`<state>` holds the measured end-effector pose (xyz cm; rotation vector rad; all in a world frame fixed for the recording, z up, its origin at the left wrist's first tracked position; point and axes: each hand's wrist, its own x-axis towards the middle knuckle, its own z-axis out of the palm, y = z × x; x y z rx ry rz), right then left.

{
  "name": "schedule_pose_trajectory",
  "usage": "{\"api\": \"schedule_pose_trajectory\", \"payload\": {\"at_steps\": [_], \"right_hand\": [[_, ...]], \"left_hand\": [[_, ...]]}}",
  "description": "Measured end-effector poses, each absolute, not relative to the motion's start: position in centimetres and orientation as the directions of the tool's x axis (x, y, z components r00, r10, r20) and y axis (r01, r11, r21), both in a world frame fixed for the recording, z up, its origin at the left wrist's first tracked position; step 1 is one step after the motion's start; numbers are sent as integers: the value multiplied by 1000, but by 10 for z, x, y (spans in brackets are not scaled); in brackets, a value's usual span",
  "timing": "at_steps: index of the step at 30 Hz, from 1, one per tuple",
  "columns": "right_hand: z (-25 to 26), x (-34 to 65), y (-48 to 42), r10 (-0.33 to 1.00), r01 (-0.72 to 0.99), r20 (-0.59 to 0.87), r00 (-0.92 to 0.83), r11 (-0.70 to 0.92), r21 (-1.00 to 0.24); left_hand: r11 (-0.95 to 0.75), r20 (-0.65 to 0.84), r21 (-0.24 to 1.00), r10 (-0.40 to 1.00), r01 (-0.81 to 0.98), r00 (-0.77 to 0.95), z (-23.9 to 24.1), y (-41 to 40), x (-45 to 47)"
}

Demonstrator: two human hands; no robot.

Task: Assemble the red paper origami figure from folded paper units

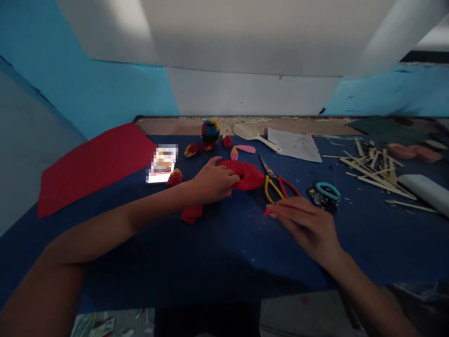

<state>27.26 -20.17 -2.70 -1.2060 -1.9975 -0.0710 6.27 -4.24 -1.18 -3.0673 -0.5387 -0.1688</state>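
Our right hand (305,224) lies flat at lower centre, fingertips on a red scrap (268,212); our left hand (213,181) pinches the red disc (247,175).

Blue wall (105,93), white panel (245,93) behind, dark blue table (210,243)

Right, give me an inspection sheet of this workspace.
Surface: table under a dark blue cloth, flecked with scraps.
Job's things: red paper disc; small red paper piece.
Clutter: scissors, red sheet, phone, wooden sticks, comb, white paper, colourful ball.
Hands: left hand lies on the disc, grip unclear; right hand flat, fingertips on the small piece.
Cables: nothing seen.
Surroundings: blue and white walls.
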Motion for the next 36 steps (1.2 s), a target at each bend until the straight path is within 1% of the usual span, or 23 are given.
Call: {"api": "schedule_pose_trajectory", "payload": {"at_steps": [3, 5, 8, 10, 13, 16, 18, 21, 23, 26, 30, 34, 36], "right_hand": [[-12, 281, -175, 694, 718, 627, -355, 632, -293], [-1, 282, -156, 673, 693, 638, -374, 660, -289], [13, 276, -135, 711, 685, 614, -344, 636, -354], [19, 272, -127, 744, 668, 571, -346, 623, -407], [20, 266, -121, 767, 600, 536, -354, 625, -499], [12, 256, -120, 788, 527, 552, -274, 603, -599], [5, 245, -124, 815, 497, 544, -200, 563, -660], [-5, 230, -138, 871, 490, 485, -75, 456, -743], [-8, 225, -150, 896, 476, 444, -9, 394, -786], [-2, 230, -163, 915, 463, 403, -13, 363, -809], [23, 248, -161, 916, 490, 398, -59, 374, -787], [46, 263, -139, 923, 404, 332, -193, 383, -830], [51, 265, -127, 928, 381, 274, -251, 355, -854]], "left_hand": [[-948, 218, 140, 310, 285, 925, 3, -33, 61], [-930, 288, 276, 323, 244, 902, 11, -28, 59], [-858, 393, 487, 382, 164, 836, 18, -26, 55], [-815, 425, 567, 412, 118, 806, 22, -28, 49], [-775, 395, 621, 440, 118, 807, 27, -35, 39], [-701, 355, 691, 539, 174, 764, 28, -40, 28], [-614, 302, 761, 620, 209, 724, 26, -41, 21], [-430, 165, 873, 707, 232, 688, 21, -41, 13], [-330, 69, 915, 695, 232, 716, 19, -42, 8], [-275, -8, 935, 618, 225, 786, 21, -45, 6], [-229, -39, 952, 565, 202, 824, 26, -49, 12], [-259, -23, 950, 498, 174, 867, 30, -52, 23], [-267, -33, 947, 468, 177, 883, 32, -53, 28]]}}
